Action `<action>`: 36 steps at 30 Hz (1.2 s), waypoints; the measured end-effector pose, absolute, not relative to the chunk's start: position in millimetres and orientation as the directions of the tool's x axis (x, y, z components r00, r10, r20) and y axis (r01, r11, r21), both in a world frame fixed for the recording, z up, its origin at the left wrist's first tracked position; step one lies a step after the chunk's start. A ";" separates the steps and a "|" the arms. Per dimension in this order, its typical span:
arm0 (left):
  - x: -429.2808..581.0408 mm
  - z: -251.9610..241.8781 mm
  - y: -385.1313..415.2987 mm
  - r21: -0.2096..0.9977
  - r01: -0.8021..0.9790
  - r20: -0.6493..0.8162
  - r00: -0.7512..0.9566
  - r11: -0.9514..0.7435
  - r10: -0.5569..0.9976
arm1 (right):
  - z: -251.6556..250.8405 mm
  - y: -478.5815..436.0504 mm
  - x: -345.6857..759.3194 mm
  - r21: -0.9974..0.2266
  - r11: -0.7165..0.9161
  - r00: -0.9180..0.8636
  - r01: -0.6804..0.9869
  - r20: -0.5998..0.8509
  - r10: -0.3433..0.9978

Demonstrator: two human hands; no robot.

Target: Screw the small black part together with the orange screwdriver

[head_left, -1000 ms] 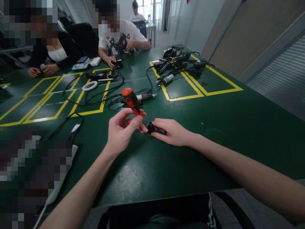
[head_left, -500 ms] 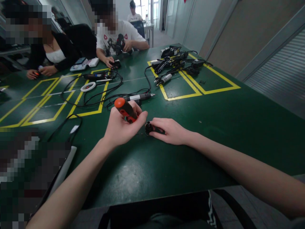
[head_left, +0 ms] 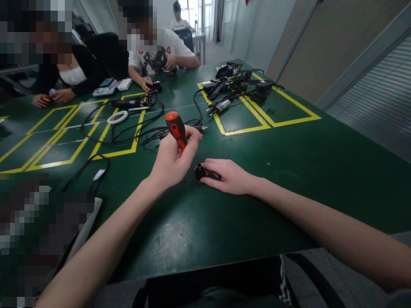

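My left hand (head_left: pixel 173 160) is closed around an orange-and-black screwdriver (head_left: pixel 176 127), its handle standing up above my fingers and its tip hidden behind my hand. Just to the right, my right hand (head_left: pixel 229 176) lies on the green table (head_left: pixel 289 171) and pinches a small black part (head_left: pixel 199 172) against the surface. The two hands nearly touch over that part.
Black cables (head_left: pixel 128 128), a white tape ring (head_left: pixel 117 116) and an electric screwdriver (head_left: pixel 192 128) lie beyond my hands. More tools (head_left: pixel 231 83) sit inside a yellow-taped square at the far right. Two people sit at the far left, hands on the table. A blurred object is at the near left.
My left hand has turned the screwdriver from lying tilted to the left to standing nearly upright and shifted slightly right. My right hand has stayed on the black part.
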State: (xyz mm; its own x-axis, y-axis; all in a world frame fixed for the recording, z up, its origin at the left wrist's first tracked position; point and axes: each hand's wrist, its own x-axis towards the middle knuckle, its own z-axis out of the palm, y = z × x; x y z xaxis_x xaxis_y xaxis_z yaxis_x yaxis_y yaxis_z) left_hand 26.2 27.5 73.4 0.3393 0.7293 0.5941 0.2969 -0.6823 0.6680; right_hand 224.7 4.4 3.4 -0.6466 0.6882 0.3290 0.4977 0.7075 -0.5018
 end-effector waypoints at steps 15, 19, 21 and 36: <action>50.8 54.6 26.9 0.761 0.033 0.645 0.075 -0.648 0.760 | 3.0 3.7 224.5 -0.505 0.709 -0.646 0.492 0.334 0.686; 55.6 53.2 25.1 0.828 0.010 0.559 0.055 -0.561 0.827 | 3.1 3.8 224.7 -0.508 0.716 -0.649 0.479 0.344 0.678; 56.3 52.7 23.8 0.855 -0.002 0.517 0.062 -0.518 0.853 | 3.6 3.6 224.8 -0.507 0.717 -0.649 0.479 0.346 0.678; 48.4 53.2 31.9 0.712 -0.003 0.698 0.121 -0.702 0.706 | 4.3 3.8 223.1 -0.504 0.710 -0.643 0.492 0.339 0.687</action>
